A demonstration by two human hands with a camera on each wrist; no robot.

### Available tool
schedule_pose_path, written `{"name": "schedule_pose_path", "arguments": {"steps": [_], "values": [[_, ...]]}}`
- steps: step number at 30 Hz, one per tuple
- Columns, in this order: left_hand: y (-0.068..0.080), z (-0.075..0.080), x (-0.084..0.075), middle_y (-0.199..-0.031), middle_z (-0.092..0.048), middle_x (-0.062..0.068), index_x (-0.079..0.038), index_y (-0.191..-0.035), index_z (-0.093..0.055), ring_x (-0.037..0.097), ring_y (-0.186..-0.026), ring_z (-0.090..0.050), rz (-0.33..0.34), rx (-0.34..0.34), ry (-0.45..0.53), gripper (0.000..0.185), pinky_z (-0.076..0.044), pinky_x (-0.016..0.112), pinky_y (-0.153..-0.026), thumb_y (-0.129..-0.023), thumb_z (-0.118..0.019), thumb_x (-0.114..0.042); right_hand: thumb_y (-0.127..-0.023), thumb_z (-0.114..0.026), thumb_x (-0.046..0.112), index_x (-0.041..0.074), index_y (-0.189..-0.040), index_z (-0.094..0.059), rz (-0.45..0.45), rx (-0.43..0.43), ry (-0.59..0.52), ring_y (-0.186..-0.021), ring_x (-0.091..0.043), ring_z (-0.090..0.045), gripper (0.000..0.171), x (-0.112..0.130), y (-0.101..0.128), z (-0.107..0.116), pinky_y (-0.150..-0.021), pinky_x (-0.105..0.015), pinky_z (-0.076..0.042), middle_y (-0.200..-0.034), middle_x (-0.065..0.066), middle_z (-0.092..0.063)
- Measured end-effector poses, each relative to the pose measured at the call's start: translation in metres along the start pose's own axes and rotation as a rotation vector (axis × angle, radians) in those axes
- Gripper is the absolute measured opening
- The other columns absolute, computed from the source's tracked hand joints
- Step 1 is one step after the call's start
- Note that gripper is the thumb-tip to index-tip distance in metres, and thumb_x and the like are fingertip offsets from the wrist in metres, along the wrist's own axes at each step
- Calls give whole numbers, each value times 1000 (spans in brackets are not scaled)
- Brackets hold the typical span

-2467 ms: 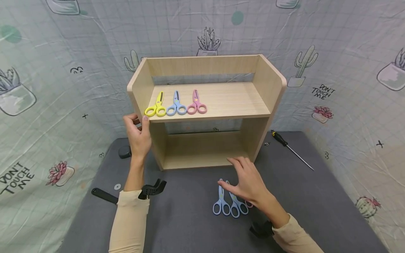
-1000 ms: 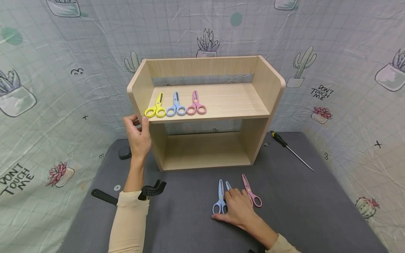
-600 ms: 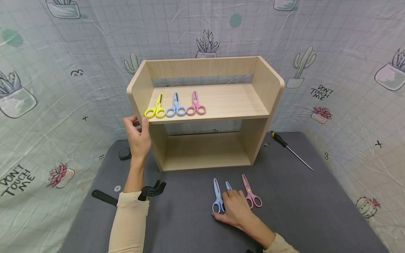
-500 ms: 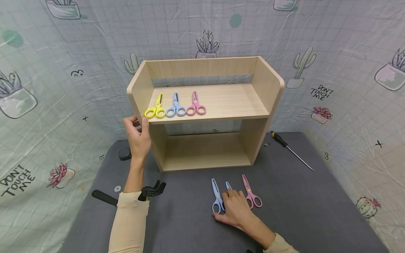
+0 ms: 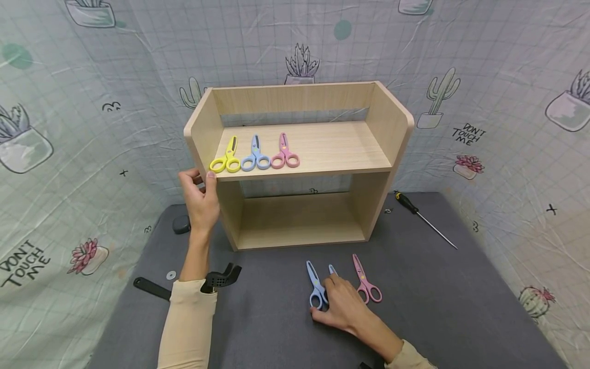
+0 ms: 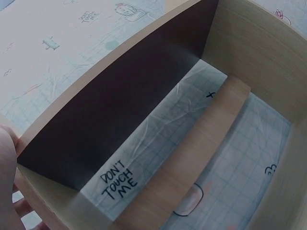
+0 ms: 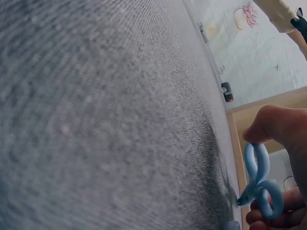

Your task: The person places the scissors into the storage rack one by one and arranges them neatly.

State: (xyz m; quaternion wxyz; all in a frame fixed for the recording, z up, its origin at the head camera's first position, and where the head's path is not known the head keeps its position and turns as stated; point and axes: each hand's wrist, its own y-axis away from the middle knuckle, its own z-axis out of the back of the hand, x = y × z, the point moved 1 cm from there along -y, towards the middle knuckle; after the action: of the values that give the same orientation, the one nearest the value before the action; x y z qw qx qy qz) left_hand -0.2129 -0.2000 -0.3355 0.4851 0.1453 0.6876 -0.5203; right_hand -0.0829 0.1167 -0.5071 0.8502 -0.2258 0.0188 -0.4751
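My left hand (image 5: 199, 200) grips the left side panel of a two-tier wooden shelf (image 5: 299, 173), its thumb at the front edge of the upper board. Over the table, my right hand (image 5: 343, 306) pinches a pair of blue scissors (image 5: 315, 279) by the finger rings. In the right wrist view the thumb presses one ring of these blue scissors (image 7: 261, 163) and the fingers sit at the other. A second blue pair (image 5: 332, 269) lies mostly hidden under that hand, only its tip showing. Pink scissors (image 5: 364, 277) lie just right of the hand.
On the upper board, yellow scissors (image 5: 226, 163), blue scissors (image 5: 255, 161) and pink scissors (image 5: 285, 159) stand in a row. A screwdriver (image 5: 417, 211) lies at right. Left are a black handle (image 5: 152, 288), a small disc (image 5: 171, 275) and a dark round object (image 5: 181, 224).
My right hand has come down from above onto the scissors on the table. The leftmost blue pair has turned, its tip swinging left. My left hand has stayed on the shelf.
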Motion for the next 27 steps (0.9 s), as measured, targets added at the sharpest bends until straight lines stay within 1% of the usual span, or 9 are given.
{"name": "schedule_pose_path", "arguments": {"steps": [3,6,11,15,21,27], "values": [[0,0,0,-109,-47,-11,3,-119,-44,7,-98,-49,-2,1,2,35,-43,24,-77,-98,-55,-22,-63,-80,48,8,-89,-65,12,-34,-28,-66,-13,-51,49,0,-1,0,-61,-30,-46,-80,2,-53],[-1,-1,1,-109,-46,-10,3,-119,-44,7,-98,-49,-4,0,2,34,-42,24,-77,-98,-55,-21,-63,-81,46,8,-91,-66,15,-57,-57,-68,-11,-52,50,-1,-2,1,-61,-27,-45,-81,3,-55],[-1,0,1,-110,-47,-10,3,-119,-44,8,-98,-49,-3,2,3,34,-43,25,-77,-99,-55,-22,-62,-82,46,8,-96,-67,24,-96,-94,-71,-10,-53,53,-1,-5,4,-63,-26,-47,-85,3,-56],[-1,1,1,-110,-48,-8,1,-119,-45,8,-97,-49,1,1,2,34,-43,25,-77,-99,-55,-23,-61,-83,46,8,-98,-67,51,-135,-107,-74,-10,-53,55,1,-8,6,-65,-26,-48,-86,2,-55],[-1,1,0,-111,-48,-6,1,-119,-45,9,-98,-49,-3,6,8,32,-43,24,-77,-99,-55,-23,-61,-84,43,7,-100,-67,86,-215,-141,-78,-10,-53,56,3,-14,15,-68,-26,-48,-87,1,-56],[0,1,-1,-110,-47,-10,4,-119,-44,10,-98,-49,-8,4,10,35,-43,24,-76,-99,-55,-21,-62,-83,41,6,-101,-65,116,-256,-164,-78,-9,-52,56,5,-23,27,-68,-23,-47,-88,1,-57]]}}
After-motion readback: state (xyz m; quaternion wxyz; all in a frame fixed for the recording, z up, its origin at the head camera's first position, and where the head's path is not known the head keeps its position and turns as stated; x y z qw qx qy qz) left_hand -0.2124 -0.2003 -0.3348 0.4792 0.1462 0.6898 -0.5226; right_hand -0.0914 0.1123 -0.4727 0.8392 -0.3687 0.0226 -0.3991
